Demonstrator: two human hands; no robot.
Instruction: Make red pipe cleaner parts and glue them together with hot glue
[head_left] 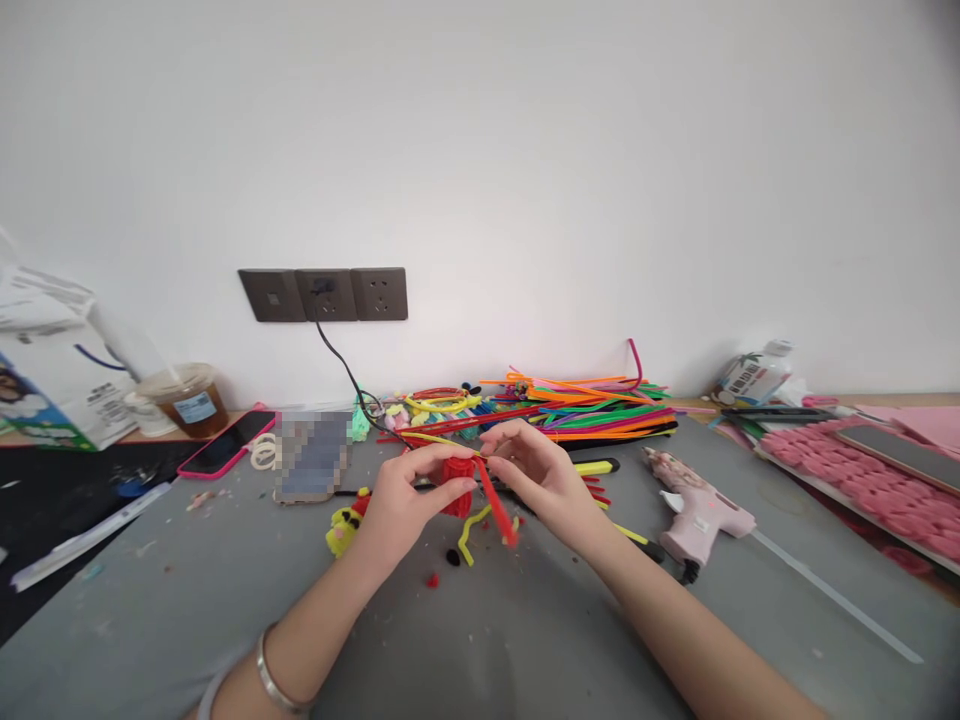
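Between the thumb and fingers of my left hand (409, 500) is a coiled red pipe cleaner piece (456, 485), raised over the grey mat. My right hand (536, 475) is close on its right side, with thumb and forefinger pinching at the red strand (496, 505) beside the coil. The strand's free end hangs down, slightly blurred. Below lie a bent yellow pipe cleaner (466, 540), a small black oval piece (452, 557) and a red scrap (433, 580). A yellow fuzzy figure (343, 530) with red on it rests left of my left wrist.
Many coloured pipe cleaners (600, 405) are heaped by the wall. A pink glue gun (697, 510) with a long glue stick lies at right. Leftward are a pink-edged phone (229, 445), a drink cup (193, 402) and a carton (75, 390). A black cord (341, 365) descends from the socket.
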